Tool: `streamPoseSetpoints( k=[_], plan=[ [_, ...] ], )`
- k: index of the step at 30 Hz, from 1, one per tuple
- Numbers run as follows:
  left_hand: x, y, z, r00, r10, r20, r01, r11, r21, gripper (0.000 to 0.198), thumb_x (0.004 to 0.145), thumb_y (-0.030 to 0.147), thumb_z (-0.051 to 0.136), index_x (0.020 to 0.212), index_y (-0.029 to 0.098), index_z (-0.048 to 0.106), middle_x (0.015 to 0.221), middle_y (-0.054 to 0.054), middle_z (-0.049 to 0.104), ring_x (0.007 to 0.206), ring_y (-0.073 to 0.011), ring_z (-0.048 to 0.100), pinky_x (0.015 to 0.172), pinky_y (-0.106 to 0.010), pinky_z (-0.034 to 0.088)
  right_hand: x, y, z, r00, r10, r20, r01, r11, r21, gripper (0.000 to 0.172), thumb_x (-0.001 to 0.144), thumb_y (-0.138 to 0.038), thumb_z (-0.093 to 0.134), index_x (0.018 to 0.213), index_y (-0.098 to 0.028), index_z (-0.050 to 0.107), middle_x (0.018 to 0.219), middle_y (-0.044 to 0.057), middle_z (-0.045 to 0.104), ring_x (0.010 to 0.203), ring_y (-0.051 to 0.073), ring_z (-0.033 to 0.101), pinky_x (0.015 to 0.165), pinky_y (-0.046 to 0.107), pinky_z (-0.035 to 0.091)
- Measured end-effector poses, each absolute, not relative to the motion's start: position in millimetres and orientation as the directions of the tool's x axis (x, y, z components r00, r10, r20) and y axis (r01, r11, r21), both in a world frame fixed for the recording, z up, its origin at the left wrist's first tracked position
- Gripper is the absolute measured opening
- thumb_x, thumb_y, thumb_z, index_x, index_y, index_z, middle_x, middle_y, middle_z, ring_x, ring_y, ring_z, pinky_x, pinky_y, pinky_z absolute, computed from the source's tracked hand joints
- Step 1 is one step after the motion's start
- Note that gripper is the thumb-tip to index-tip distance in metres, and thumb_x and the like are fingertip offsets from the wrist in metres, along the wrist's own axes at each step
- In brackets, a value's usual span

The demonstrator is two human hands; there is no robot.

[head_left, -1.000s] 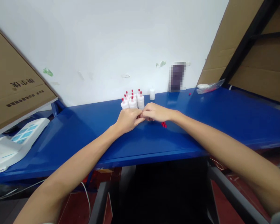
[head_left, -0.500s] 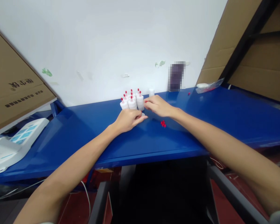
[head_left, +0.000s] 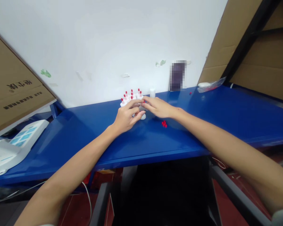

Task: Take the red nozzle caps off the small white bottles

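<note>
My right hand (head_left: 159,107) pinches a small red cap (head_left: 144,101) at its fingertips. My left hand (head_left: 126,117) is beside it, its thumb apart from the fingers, which reach toward the right fingertips. Below and between the hands shows the bottom of a white bottle (head_left: 143,116); its top is hidden, and I cannot tell whether the left fingers touch it. Behind the left hand stand several white squeeze bottles (head_left: 124,103) with red-tipped nozzles, partly covered by it. A small pile of red caps (head_left: 164,124) lies on the blue table (head_left: 136,146), nearer me.
A white round container (head_left: 152,93) stands by the wall. Farther right are a single red cap (head_left: 190,93) and a clear plastic bag (head_left: 212,85). A white device with blue panels (head_left: 21,141) sits at the left, near a cardboard box (head_left: 19,88).
My left hand has risen and its fingers have opened out toward my right hand. My right hand has shifted slightly left with the red cap.
</note>
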State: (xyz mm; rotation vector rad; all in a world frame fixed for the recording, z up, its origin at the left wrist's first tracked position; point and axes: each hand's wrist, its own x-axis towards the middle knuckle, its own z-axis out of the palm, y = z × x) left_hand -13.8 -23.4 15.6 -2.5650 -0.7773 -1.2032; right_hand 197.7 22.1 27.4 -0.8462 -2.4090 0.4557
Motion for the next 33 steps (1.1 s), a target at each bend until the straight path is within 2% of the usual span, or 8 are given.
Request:
streamPoseSetpoints(
  k=[5,13,18,20,22,26,30,33],
  plan=[
    [-14.8,-21.9,14.1,0.555,0.368,0.746,0.527,-0.849,0.027,0.036,0.102,0.032,0.054,0.070,0.016,0.060,0.123,-0.012,0.073,0.104,-0.0178,0.073,0.086,-0.031,0.060,194.5,23.1,23.2,-0.633,0.652,0.418,0.474,0.753,-0.457,0.031,0.099,-0.051,0.049,0.107,-0.020,0.048,0.086,0.004,0.060,0.071,0.018,0.050,0.066,0.030,0.031],
    [-14.1,-19.3,13.1,0.552,0.351,0.756,0.487,-0.872,0.049,0.030,0.103,0.031,0.053,0.082,0.016,0.067,0.119,-0.013,0.074,0.107,-0.0181,0.073,0.091,-0.032,0.060,194.1,27.2,18.9,-0.640,0.645,0.417,0.471,0.759,-0.450,0.029,0.098,-0.050,0.049,0.107,-0.022,0.047,0.086,0.003,0.061,0.071,0.017,0.048,0.066,0.030,0.030],
    [-16.8,-16.1,14.3,0.529,0.368,0.765,0.519,-0.853,0.052,0.036,0.104,0.032,0.051,0.075,0.016,0.063,0.113,-0.012,0.076,0.098,-0.0160,0.073,0.084,-0.029,0.059,199.5,21.7,27.0,-0.628,0.670,0.395,0.496,0.736,-0.460,0.032,0.103,-0.051,0.040,0.110,-0.022,0.052,0.078,0.001,0.061,0.067,0.017,0.049,0.067,0.031,0.031],
    [-18.1,-15.3,14.5,0.522,0.378,0.765,0.532,-0.845,0.054,0.037,0.104,0.032,0.051,0.073,0.016,0.061,0.110,-0.012,0.076,0.095,-0.0158,0.073,0.082,-0.028,0.058,201.8,21.8,29.9,-0.589,0.689,0.422,0.515,0.723,-0.461,0.034,0.103,-0.050,0.037,0.104,-0.022,0.055,0.078,0.001,0.061,0.070,0.018,0.051,0.068,0.030,0.031],
    [-18.7,-15.2,14.4,0.528,0.401,0.749,0.544,-0.837,0.065,0.038,0.104,0.033,0.050,0.072,0.016,0.061,0.108,-0.012,0.077,0.093,-0.0158,0.073,0.081,-0.028,0.057,202.9,23.6,31.5,-0.545,0.711,0.445,0.541,0.704,-0.461,0.038,0.103,-0.049,0.036,0.090,-0.020,0.057,0.076,0.002,0.059,0.071,0.017,0.051,0.067,0.030,0.030],
    [-17.6,-16.1,13.4,0.569,0.451,0.688,0.552,-0.829,0.087,0.039,0.105,0.034,0.048,0.074,0.016,0.064,0.106,-0.011,0.077,0.090,-0.0156,0.073,0.079,-0.027,0.057,200.7,27.6,31.2,-0.477,0.751,0.457,0.608,0.657,-0.445,0.044,0.101,-0.042,0.036,0.064,-0.021,0.046,0.066,0.003,0.051,0.066,0.016,0.045,0.065,0.031,0.027],
    [-14.5,-16.3,10.7,0.610,0.476,0.633,0.544,-0.833,0.102,0.040,0.105,0.033,0.047,0.074,0.016,0.065,0.108,-0.010,0.078,0.093,-0.0162,0.073,0.081,-0.028,0.057,196.9,28.9,31.0,-0.439,0.735,0.517,0.612,0.665,-0.427,0.036,0.096,-0.034,0.040,0.062,-0.022,0.040,0.068,0.003,0.049,0.067,0.017,0.040,0.065,0.033,0.025],
    [-12.3,-16.2,8.6,0.628,0.491,0.604,0.545,-0.831,0.109,0.040,0.105,0.032,0.047,0.075,0.016,0.067,0.112,-0.011,0.077,0.096,-0.0180,0.074,0.082,-0.030,0.058,197.1,30.6,33.5,-0.339,0.796,0.501,0.637,0.586,-0.501,0.031,0.092,-0.029,0.044,0.062,-0.023,0.039,0.062,0.002,0.043,0.066,0.017,0.038,0.064,0.034,0.023]
  ],
)
